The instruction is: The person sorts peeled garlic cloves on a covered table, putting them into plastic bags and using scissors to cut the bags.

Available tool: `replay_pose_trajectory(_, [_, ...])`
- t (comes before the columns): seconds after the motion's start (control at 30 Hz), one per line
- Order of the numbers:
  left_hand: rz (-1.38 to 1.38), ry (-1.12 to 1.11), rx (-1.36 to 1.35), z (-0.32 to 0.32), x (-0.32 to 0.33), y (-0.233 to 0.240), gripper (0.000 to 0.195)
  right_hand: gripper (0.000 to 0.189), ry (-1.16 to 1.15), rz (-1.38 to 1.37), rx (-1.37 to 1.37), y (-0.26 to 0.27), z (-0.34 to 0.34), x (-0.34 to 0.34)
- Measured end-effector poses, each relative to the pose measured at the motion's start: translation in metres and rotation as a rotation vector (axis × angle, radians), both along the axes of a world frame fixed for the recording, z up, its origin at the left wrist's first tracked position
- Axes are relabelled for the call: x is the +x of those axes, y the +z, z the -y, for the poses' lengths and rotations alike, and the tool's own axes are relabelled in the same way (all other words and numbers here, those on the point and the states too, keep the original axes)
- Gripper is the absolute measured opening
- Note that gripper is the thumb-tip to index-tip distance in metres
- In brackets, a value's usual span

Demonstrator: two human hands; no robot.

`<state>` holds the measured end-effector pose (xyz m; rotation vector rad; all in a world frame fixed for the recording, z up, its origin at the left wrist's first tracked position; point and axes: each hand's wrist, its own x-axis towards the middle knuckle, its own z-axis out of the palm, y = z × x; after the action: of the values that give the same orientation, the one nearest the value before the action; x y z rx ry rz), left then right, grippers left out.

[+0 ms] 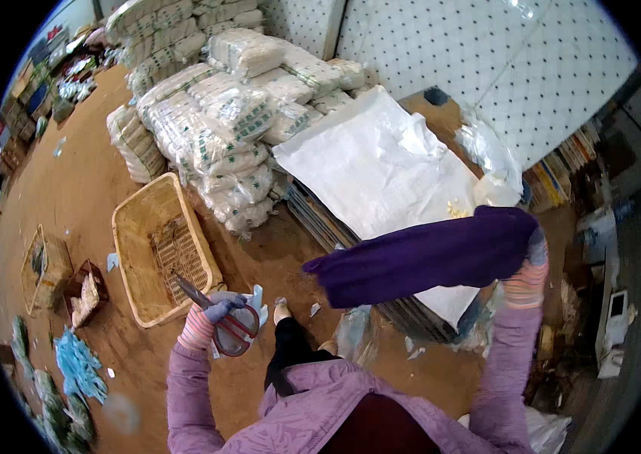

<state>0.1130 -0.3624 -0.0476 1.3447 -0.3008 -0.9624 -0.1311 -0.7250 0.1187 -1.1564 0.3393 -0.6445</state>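
Observation:
My left hand (219, 313), in a striped-cuff glove, grips a pair of scissors (194, 292) with red-edged handles, the blades pointing up and left. Pale blue scraps (257, 301) show beside its fingers; whether the hand holds them is unclear. Off to the right, my right hand (533, 258) clutches one end of a dark purple cloth (422, 255). The cloth stretches leftward in the air above a stack of flat sheets topped by a white cloth (377, 170). Part of the white cover is hidden behind it. Small yellowish bits (457, 209) lie on the cover.
A yellow plastic crate (127, 267) stands on the brown floor left of the stack. Behind it rise plastic-wrapped white bales (229, 113). Further left are a smaller crate (51, 284), a dark red box (103, 286) and a light blue heap (75, 360). Plastic scraps litter the floor.

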Motion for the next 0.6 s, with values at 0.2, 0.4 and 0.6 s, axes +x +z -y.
replay_pose_trajectory(0.2, [-0.023,-0.244,0.087,0.022,-0.046,0.016,0.032,0.028,0.095,-0.937,-0.798,-0.146,-0.034,-0.081])
replay_pose_trajectory(0.4, [0.038,-0.368,0.077,0.031,-0.046,0.017,0.031,0.045,-0.576,-0.341,-0.361,-0.035,-0.048,-0.173])
replay_pose_trajectory(0.6, [0.042,-0.513,0.127,0.042,-0.047,-0.001,0.031,0.043,-0.599,-0.621,0.106,-0.170,-0.162,-0.279])
